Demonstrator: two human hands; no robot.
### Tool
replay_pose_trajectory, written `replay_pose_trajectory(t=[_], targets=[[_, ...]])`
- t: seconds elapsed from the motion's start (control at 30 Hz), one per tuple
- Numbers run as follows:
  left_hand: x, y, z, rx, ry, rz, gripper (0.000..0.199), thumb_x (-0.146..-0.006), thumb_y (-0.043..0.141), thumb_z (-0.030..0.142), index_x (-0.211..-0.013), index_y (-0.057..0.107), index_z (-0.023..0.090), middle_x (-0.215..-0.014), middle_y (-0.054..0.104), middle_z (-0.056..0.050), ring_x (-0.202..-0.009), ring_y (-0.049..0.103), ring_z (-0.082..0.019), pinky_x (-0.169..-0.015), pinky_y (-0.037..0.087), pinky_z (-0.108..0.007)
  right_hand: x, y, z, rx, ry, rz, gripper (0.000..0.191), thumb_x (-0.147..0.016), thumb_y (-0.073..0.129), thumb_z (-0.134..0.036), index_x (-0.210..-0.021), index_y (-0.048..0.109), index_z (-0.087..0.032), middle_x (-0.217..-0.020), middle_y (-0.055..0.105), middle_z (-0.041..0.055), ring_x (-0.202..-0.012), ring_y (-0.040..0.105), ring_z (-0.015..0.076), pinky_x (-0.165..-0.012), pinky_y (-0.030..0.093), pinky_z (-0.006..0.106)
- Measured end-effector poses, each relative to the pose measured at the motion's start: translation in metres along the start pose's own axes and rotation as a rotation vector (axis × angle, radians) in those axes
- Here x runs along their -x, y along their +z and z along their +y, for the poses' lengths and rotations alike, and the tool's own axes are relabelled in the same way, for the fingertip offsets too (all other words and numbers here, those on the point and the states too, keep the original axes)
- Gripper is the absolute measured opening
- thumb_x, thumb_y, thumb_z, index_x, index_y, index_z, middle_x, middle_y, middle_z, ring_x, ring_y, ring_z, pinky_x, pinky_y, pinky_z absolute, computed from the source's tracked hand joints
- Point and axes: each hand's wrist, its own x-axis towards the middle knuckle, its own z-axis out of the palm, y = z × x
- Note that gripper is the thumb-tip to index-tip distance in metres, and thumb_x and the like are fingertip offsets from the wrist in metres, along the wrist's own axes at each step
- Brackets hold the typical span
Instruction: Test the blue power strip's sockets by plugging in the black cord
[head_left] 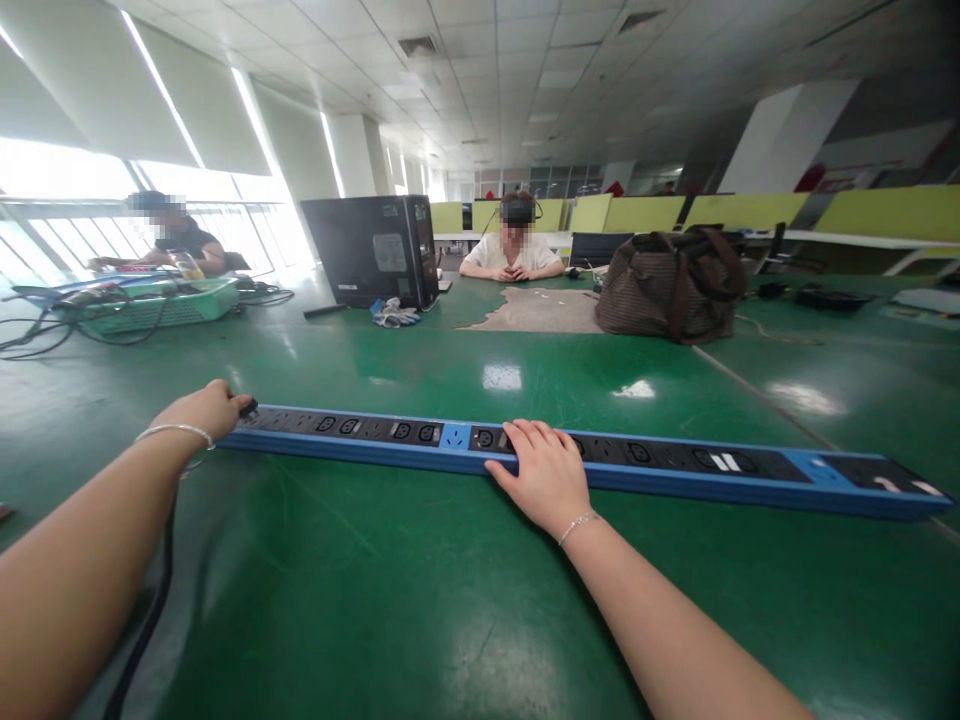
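A long blue power strip with a black face and several sockets lies across the green tabletop, its right end nearer the edge of view. At its left end, my left hand is closed on a black plug, held against the sockets; whether the pins are in cannot be seen. A black cable runs down below my left wrist. Around the middle of the strip my right hand grips it, fingers over the top face and thumb along the near side.
Beyond the strip stand a black computer case, blue-white gloves and a brown bag. A green basket with cables sits at the left. One person sits opposite, another at far left.
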Motion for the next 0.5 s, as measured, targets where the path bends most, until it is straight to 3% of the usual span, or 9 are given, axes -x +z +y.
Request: replay_pose_trajectory(t=[0.5], targets=[[-0.022, 0.019, -0.014, 0.05, 0.031, 0.029, 0.057, -0.084, 0.025, 0.052, -0.108, 0.052, 0.008, -0.11, 0.062, -0.024, -0.098, 0.06, -0.033, -0.072, 0.044, -0.034, 0.0, 0.0, 0.001, 0.01, -0.004, 0.007, 0.052, -0.083, 0.046, -0.052, -0.123, 0.053, -0.018, -0.125, 0.056, 0.008, -0.114, 0.045, 0.0254, -0.097, 0.027, 0.04]])
